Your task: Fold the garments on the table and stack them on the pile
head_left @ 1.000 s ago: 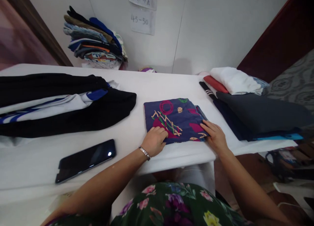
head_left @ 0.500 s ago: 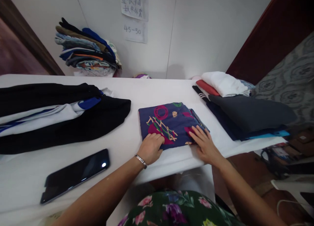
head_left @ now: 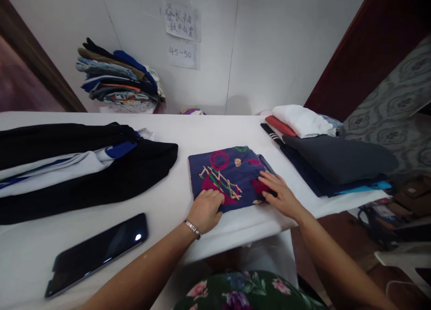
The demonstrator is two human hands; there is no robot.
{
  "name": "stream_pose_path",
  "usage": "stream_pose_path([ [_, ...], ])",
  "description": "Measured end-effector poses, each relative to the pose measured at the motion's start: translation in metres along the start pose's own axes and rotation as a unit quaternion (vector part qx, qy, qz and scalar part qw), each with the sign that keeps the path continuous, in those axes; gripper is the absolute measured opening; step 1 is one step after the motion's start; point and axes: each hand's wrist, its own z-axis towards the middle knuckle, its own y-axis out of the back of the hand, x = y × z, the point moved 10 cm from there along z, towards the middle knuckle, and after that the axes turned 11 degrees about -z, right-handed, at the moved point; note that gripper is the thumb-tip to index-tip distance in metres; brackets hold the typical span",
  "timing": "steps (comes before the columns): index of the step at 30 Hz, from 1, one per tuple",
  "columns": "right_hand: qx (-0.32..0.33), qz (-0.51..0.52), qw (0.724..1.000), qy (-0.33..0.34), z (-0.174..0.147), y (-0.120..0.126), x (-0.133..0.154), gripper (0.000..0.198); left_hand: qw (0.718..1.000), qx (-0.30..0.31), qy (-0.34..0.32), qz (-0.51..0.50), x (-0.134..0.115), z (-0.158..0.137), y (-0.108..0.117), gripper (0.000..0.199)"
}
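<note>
Checker: What had just changed?

Operator: My right hand (head_left: pixel 278 193) had moved from the near right corner of the garment (head_left: pixel 224 177) onto its upper face. My left hand (head_left: pixel 206 210) had stayed at the near edge.

Checker: State of each hand?

Operator: Right: released, fingers extended and spread on the fabric. Left: fingers curled at the near edge; whether they pinched the fabric, I could not tell.

Checker: Meaning for the work?

Operator: In my judgement, the right side was pressed from above rather than held by its corner, while my left hand steadied the other side.

Checker: Garment position?

Operator: Flat and folded on the worktop (head_left: pixel 208 132), near the front edge, between the black clothes (head_left: pixel 148 166) towards the left edge and the grey garment (head_left: pixel 336 157) towards the right edge.

Checker: Remaining surface?

Operator: A phone (head_left: pixel 101 254) lay near the front edge, left of my left hand. A white garment (head_left: pixel 299 121) and a red garment (head_left: pixel 280 126) lay towards the far right corner.

Checker: The room?

Operator: A clothes pile (head_left: pixel 117 78) stood at the far edge, towards the left corner. Two paper sheets (head_left: pixel 182 54) hung on the pale wall (head_left: pixel 269 45); the lower read 45-50.
</note>
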Motion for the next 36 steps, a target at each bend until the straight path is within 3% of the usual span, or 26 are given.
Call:
stream_pose_path([
  [3, -0.044, -0.028, 0.991, -0.123, 0.021, 0.003, -0.040, 0.055, 1.000, 0.002, 0.002, 0.001, 0.000, 0.000, 0.000, 0.012],
  [6, 0.017, -0.049, 0.976, -0.213, 0.032, -0.023, -0.072, 0.059, 1.000, 0.004, 0.002, 0.001, 0.001, 0.000, 0.000, 0.012],
  [9, 0.038, -0.072, 0.970, -0.229, 0.033, -0.037, -0.081, 0.057, 1.000, 0.011, -0.008, -0.011, 0.000, -0.001, 0.002, 0.011],
  [13, -0.005, -0.064, 0.974, -0.215, 0.028, -0.035, -0.084, 0.057, 0.996, 0.004, -0.027, -0.082, -0.002, -0.002, 0.009, 0.021],
  [15, -0.037, -0.045, 0.979, -0.197, 0.027, -0.030, -0.085, 0.057, 0.990, -0.037, -0.029, -0.129, 0.003, -0.001, 0.021, 0.025],
  [17, -0.063, -0.023, 0.982, -0.178, 0.026, -0.024, -0.088, 0.056, 0.982, -0.120, -0.008, -0.148, 0.015, -0.002, 0.039, 0.023],
  [20, -0.077, 0.005, 0.972, -0.220, 0.019, -0.017, -0.104, 0.060, 0.954, -0.254, 0.075, -0.144, 0.049, -0.010, 0.064, 0.023],
  [23, -0.067, 0.089, 0.942, -0.317, 0.001, -0.016, -0.127, 0.069, 0.911, -0.296, 0.184, -0.221, 0.089, -0.017, 0.063, 0.053],
  [25, -0.062, 0.211, 0.903, -0.369, -0.014, -0.021, -0.135, 0.073, 0.858, -0.290, 0.248, -0.343, 0.111, -0.019, 0.050, 0.068],
  [29, -0.071, 0.493, 0.758, -0.421, -0.045, -0.041, -0.125, 0.060, 0.702, -0.295, 0.318, -0.564, 0.127, -0.023, 0.025, 0.082],
  [31, -0.066, 0.590, 0.693, -0.409, -0.054, -0.051, -0.109, 0.039, 0.645, -0.278, 0.333, -0.628, 0.123, -0.022, 0.016, 0.077],
  [33, -0.051, 0.649, 0.654, -0.386, -0.058, -0.059, -0.092, 0.022, 0.605, -0.228, 0.332, -0.687, 0.111, -0.016, 0.006, 0.062],
  [36, -0.044, 0.674, 0.644, -0.358, -0.060, -0.063, -0.070, 0.023, 0.558, -0.146, 0.324, -0.750, 0.091, -0.011, -0.006, 0.042],
])
